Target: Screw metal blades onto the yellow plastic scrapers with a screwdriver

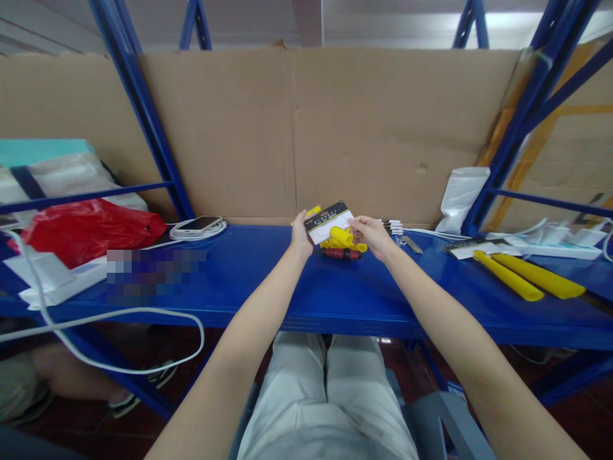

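Observation:
My left hand is closed round the left edge of a black-and-white printed card, which is held tilted above the table. A bit of a yellow piece shows behind the card's top left, by the fingers. At the card's right edge my right hand has its fingers pinched together on it. Several short yellow tubes are just below and in front of the card, close to the right fingertips. Under them lies a red and black tool, partly covered, its kind unclear.
On the blue table, two long yellow sleeves lie at right near another card and a power strip. Markers lie behind my right hand. A phone, cable and red bag are left. Cardboard stands behind.

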Tool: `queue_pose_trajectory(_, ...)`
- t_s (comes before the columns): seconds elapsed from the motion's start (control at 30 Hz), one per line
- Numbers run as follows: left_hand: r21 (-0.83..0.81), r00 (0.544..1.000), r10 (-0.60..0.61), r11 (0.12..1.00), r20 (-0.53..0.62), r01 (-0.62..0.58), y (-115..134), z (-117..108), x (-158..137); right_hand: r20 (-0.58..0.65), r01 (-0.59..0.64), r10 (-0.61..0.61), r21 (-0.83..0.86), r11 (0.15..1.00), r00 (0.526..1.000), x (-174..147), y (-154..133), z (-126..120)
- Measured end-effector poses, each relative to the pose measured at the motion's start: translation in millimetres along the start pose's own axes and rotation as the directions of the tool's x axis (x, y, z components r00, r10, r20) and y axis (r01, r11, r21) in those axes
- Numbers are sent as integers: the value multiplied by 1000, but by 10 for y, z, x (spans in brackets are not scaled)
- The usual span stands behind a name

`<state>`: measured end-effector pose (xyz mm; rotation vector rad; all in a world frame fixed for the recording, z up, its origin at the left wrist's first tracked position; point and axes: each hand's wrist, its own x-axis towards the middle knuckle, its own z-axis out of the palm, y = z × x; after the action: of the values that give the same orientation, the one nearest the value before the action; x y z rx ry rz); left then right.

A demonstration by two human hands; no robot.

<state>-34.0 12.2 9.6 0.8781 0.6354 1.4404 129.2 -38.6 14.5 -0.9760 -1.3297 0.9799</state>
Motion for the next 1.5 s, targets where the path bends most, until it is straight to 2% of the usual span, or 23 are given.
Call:
queue_pose_trajectory(0.2,89,992,20,996,-121,-9,-58,-117,166,15,5,-5,-41,999,1000,-16,5,15)
queue_pose_trajectory(0.3,-15,975,26,999,-219,-30,-95,-97,209,19,-11,13,-89,996,1000,-14,25,40)
queue_pose_trajectory(0.43,-197,927,-22,979,-374,-55,-125,-63,227,31,-19,25,-155,988,999,-7,56,66)
queue_pose_trajectory(0.6,-179,934,-34,983,-356,-32,-88,-178,253,56,19,-11,-149,989,998,3,50,40)
queue_pose_trajectory(0.67,-121,910,-16,992,-415,-38,-41,-270,267,45,44,-41,-84,995,998,15,35,11)
queue_pose_trajectory(0.8,-37,882,-8,999,-471,-11,52,-391,271,-39,66,-64,68,996,997,47,10,-30)
queue_pose_trajectory(0.97,-33,847,-18,999,-531,0,74,-339,231,-76,3,11,187,982,997,53,-15,-15)
queue_pose_trajectory(1.13,-6,822,-75,996,-564,87,52,-279,192,-208,-74,116,198,977,971,49,-10,-9)
queue_pose_trajectory(1.33,27,822,-65,995,-565,97,50,-234,151,-286,-57,117,210,976,951,46,-65,-14)
queue_pose_trajectory(1.43,27,830,-65,995,-555,95,51,-200,123,-387,-24,119,240,970,914,143,-167,-178)
queue_pose_trajectory(1.5,39,838,-59,995,-542,95,54,-172,98,-514,-7,132,239,971,847,254,-229,-417)
